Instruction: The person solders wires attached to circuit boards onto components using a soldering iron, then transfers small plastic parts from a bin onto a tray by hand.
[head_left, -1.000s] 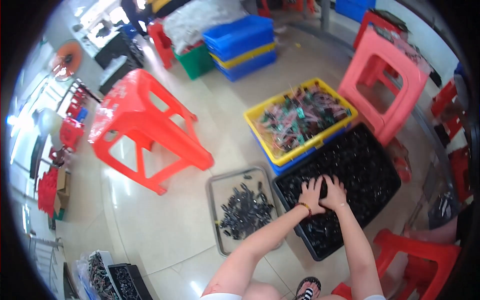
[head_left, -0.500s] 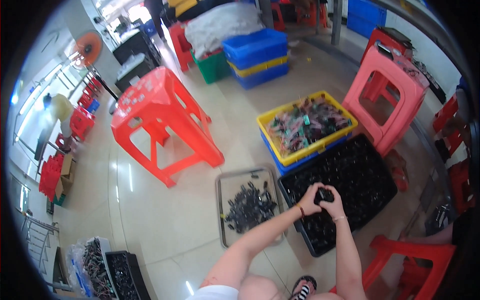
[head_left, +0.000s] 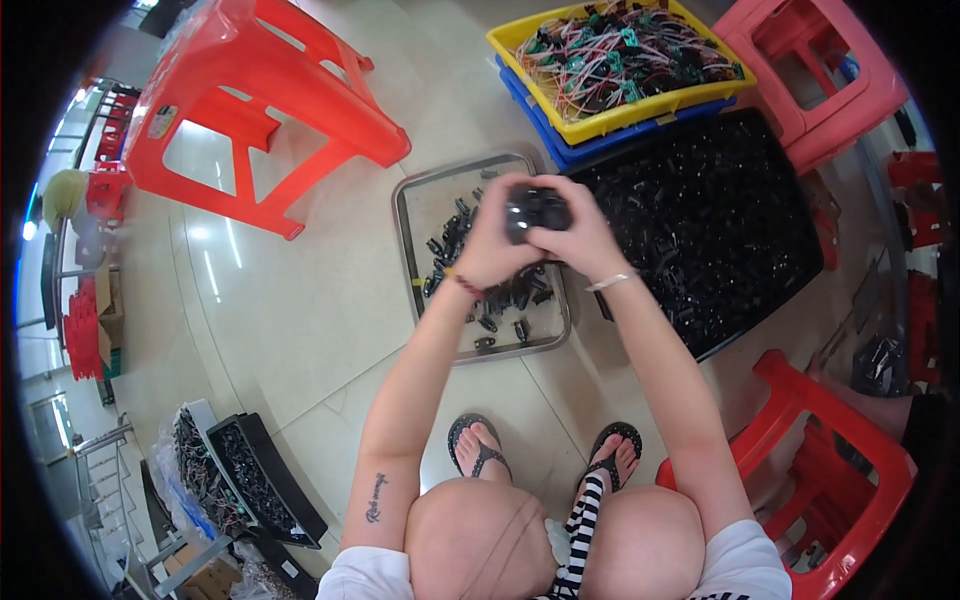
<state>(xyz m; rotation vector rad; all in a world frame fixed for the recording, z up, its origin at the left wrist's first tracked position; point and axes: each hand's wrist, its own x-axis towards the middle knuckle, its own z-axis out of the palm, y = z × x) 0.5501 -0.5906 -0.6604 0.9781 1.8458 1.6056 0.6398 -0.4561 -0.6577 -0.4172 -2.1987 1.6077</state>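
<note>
Between my two cupped hands is a clump of small glossy black plastic parts (head_left: 537, 210). My left hand (head_left: 490, 240) closes round its left side, and my right hand (head_left: 585, 232) curves round its right side. Both are raised over a shallow metal-rimmed tray (head_left: 403, 225), where more black parts (head_left: 520, 292) lie scattered, partly hidden by my hands and forearms. Just to the right, a large black bin (head_left: 790, 180) holds a broad layer of similar black pieces. Exactly what kind of parts they are is too small to tell.
Behind the bin, a yellow crate (head_left: 590, 128) of wired green circuit boards sits on a blue crate (head_left: 545, 135). Red stools stand at left (head_left: 330, 130) and lower right (head_left: 860, 440), a pink one (head_left: 870, 105) at upper right. A narrow black bin (head_left: 300, 515) lies lower left.
My hands have moved left from over the black bin to above the metal-rimmed tray, carrying the black parts. The view has tipped down, so my knees and both sandalled feet now show.
</note>
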